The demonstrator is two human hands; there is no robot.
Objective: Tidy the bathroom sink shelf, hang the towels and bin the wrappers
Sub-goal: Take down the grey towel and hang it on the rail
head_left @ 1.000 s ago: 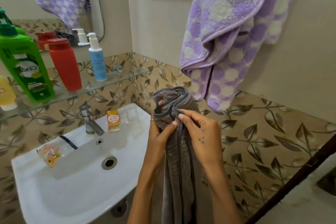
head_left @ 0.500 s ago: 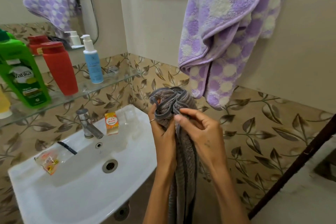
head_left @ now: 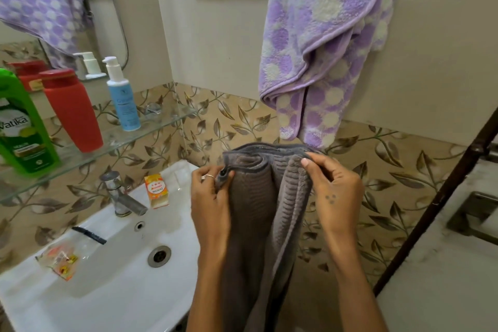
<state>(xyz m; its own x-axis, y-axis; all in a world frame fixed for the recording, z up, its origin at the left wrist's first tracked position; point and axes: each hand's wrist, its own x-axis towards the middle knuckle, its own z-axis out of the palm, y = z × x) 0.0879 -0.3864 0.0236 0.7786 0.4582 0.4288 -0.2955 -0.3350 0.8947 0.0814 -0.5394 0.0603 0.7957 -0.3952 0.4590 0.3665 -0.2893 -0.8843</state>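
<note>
Hands come first, both raised at the sink's right edge with a grey ribbed towel (head_left: 258, 210) stretched between them. The left hand (head_left: 208, 197), a ring on one finger, has its fingers curled round the towel's left top corner, bunching the hem. The right hand (head_left: 335, 191) pinches the right top edge between thumb and forefinger, its other fingers bent loosely behind. From that held edge the towel hangs straight down between the forearms in long folds, out of the bottom of the view.

Left of the hands, the white sink (head_left: 89, 296) holds in its basin only the metal drain (head_left: 159, 256). On its rim lie a crumpled clear wrapper (head_left: 59, 261) with orange print at the near left, a dark comb (head_left: 89, 235) further back, and a small orange box (head_left: 156, 191) standing just right of the chrome tap (head_left: 121, 197).

Above the tap, the glass shelf (head_left: 151, 127) carries three upright containers: a green Vatika bottle (head_left: 23, 132), a red bottle (head_left: 72, 110) standing on its cap, and a blue pump bottle (head_left: 121, 97). Their contents cannot be seen.

Farther off, a purple-and-white dotted towel (head_left: 323, 46) hangs on the wall above the grey one, apart from it.
</note>
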